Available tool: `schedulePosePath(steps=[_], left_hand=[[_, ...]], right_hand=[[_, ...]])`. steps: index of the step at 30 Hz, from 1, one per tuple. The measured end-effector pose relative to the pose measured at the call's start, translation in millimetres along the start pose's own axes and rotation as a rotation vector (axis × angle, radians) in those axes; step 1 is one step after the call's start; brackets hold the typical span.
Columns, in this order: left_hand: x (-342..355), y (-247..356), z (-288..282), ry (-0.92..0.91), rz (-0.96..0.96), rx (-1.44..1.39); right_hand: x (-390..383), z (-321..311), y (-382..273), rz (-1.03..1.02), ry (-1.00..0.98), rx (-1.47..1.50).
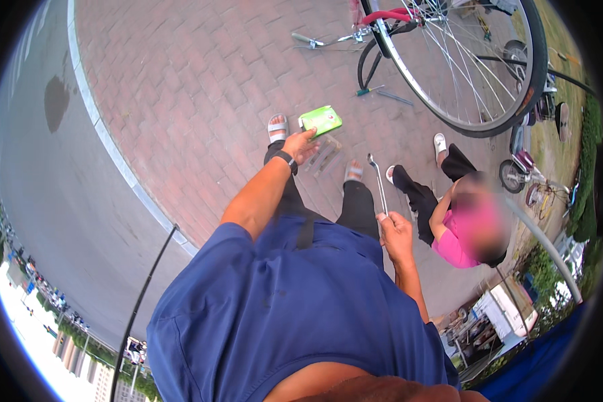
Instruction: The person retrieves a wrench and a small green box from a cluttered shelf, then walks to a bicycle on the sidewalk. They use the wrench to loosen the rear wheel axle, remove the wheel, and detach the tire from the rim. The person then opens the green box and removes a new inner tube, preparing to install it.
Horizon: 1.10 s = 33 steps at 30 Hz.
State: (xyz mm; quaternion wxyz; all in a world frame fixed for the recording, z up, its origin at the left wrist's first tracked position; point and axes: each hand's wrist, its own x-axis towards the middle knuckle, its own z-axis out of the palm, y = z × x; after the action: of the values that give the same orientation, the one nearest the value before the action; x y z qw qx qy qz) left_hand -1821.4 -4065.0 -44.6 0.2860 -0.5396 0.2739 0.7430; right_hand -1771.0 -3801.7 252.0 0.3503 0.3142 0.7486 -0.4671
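Observation:
My left hand (300,146), with a dark watch on its wrist, reaches forward and holds a bright green packet (323,120) by its near edge. Just below that hand is a clear plastic case (327,155) with dark strips in it; whether it is held or lies on the paving I cannot tell. In my right hand (396,234), closed and lower at the right, is a silver wrench (380,184) gripped at one end. Its other end points up, away from me.
A bicycle wheel (449,126) with its frame upside down fills the upper right. A green-handled screwdriver (368,90) and a thin metal rod (395,98) lie on the brick paving (201,80). At the right is a person in a pink shirt (452,244). Parked two-wheelers (516,167) stand beyond.

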Motion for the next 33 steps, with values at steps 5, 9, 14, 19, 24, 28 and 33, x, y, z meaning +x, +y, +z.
schedulePosePath(steps=[5, 9, 14, 19, 24, 28, 33], left_hand=[[-29.9, 28.5, 21.8, -0.048, -0.167, 0.317], [-91.2, 48.2, 63.6, -0.29, -0.145, 0.301], [-154.2, 66.7, 131.7, -0.477, -0.023, 0.2], [-187.3, 61.6, 203.5, -0.398, 0.265, 0.082], [-181.0, 64.8, 246.1, -0.166, 0.46, 0.007], [-171.3, 68.7, 270.3, -0.089, 0.638, 0.171], [-135.5, 76.6, 289.1, 0.086, 0.759, 0.302]], right_hand=[[23.7, 18.6, -55.9, -0.013, -0.025, 0.069], [57.2, 15.1, -87.3, -0.127, -0.09, -0.056], [101.9, 4.9, -115.5, -0.439, -0.228, -0.222], [108.4, -35.7, -155.1, -0.62, -0.393, -0.367], [101.1, -116.5, -169.2, -0.864, -0.303, -0.383], [69.3, -199.0, -206.7, -0.857, -0.232, -0.005], [85.2, -246.6, -239.5, -1.166, 0.227, -0.145]])
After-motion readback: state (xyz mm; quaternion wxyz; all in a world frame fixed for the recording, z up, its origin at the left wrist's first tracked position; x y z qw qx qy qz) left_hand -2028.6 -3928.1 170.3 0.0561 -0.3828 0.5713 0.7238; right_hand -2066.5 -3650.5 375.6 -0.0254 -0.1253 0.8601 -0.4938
